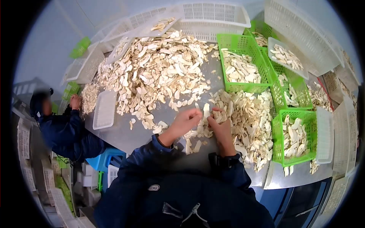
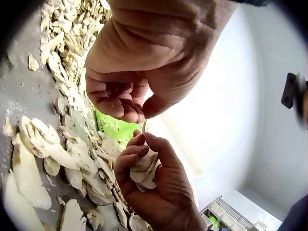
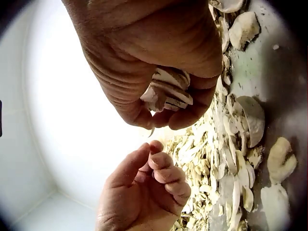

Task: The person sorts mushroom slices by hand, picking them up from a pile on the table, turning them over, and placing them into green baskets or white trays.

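Note:
Dried mushroom slices (image 1: 152, 64) lie heaped over the metal table. My right hand (image 1: 221, 131) holds several mushroom slices (image 3: 168, 91) in its curled fingers and palm. From its thumb and fingertip a thin slice (image 2: 144, 126) sticks out toward my left hand (image 1: 186, 121). The left fingers are curled, thumb against the forefinger, with the tips right at that thin slice and nothing visible inside them. Both hands are raised over loose slices (image 1: 194, 146) near the table's front edge. A second heap (image 1: 243, 125) lies beside the right hand.
Green baskets (image 1: 279, 148) with mushroom slices stand at the right, with a white tray (image 1: 324, 140) beside them. White crates (image 1: 213, 17) line the back. Another white tray (image 1: 104, 110) lies at the left, where a person (image 1: 61, 125) sits at the table.

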